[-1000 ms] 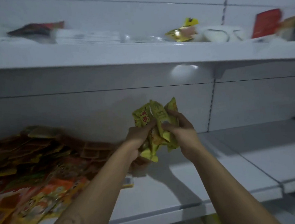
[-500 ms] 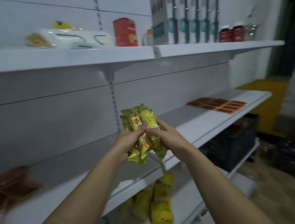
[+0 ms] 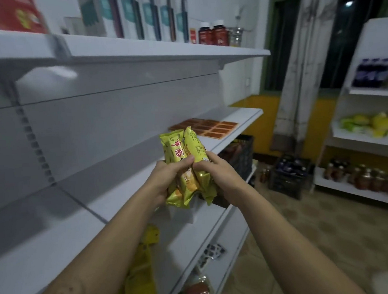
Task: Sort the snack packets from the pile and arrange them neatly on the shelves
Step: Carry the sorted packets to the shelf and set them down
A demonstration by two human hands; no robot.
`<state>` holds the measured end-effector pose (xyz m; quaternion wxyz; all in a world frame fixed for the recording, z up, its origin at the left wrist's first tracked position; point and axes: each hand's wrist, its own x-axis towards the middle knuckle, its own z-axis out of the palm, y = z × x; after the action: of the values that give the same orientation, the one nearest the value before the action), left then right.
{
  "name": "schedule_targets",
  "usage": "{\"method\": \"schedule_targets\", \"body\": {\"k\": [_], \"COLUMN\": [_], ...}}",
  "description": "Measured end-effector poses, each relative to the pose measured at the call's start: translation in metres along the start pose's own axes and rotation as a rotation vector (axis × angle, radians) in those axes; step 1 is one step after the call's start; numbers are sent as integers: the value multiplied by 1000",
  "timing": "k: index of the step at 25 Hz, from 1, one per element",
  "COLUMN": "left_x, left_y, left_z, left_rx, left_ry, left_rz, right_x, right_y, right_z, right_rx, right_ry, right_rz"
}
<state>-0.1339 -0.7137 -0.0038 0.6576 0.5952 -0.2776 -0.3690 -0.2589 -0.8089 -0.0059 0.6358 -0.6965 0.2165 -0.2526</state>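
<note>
From the head view, both hands are clamped together on a small bundle of yellow snack packets (image 3: 181,149). The left hand (image 3: 166,181) wraps its near side and the right hand (image 3: 219,176) pinches the other. The bundle is held upright in the air above the front edge of the middle shelf (image 3: 62,238), well short of the brown packets (image 3: 204,128) laid flat further along.

The packets look light, puffy and glossy, so I'd expect them to slide against one another. A grip round the middle of the bundle seems safest, firm but not crushing. More yellow packets (image 3: 141,275) lie on the shelf below.
</note>
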Motion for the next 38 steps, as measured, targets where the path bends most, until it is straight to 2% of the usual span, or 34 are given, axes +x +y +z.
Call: {"method": "schedule_targets", "body": {"k": [4,9,17,23,26,32,38], "left_x": [44,121,255,299,307,324,319], "left_y": [-7,-19,-8,-2,-1,-2,3], "left_z": [34,53,27,11,4,-13,-11], "left_rx": [-7,-4,51,157,120,269,348], "left_ry": [-74,-72,122,331,390,812,1076], "left_rz": [5,7,62,84,48,-5,-72], "right_x": [16,68,223,302,343,402,424], "right_y": [10,24,44,54,66,73,70], "right_z": [-37,-76,-88,-90,-82,-62,-49], "right_rx": [-14,-42,-23,-11,15,1,179], "right_ry": [117,160,101,-85,-213,-521,-757], "right_rz": [6,23,-22,-35,-5,-15,60]}}
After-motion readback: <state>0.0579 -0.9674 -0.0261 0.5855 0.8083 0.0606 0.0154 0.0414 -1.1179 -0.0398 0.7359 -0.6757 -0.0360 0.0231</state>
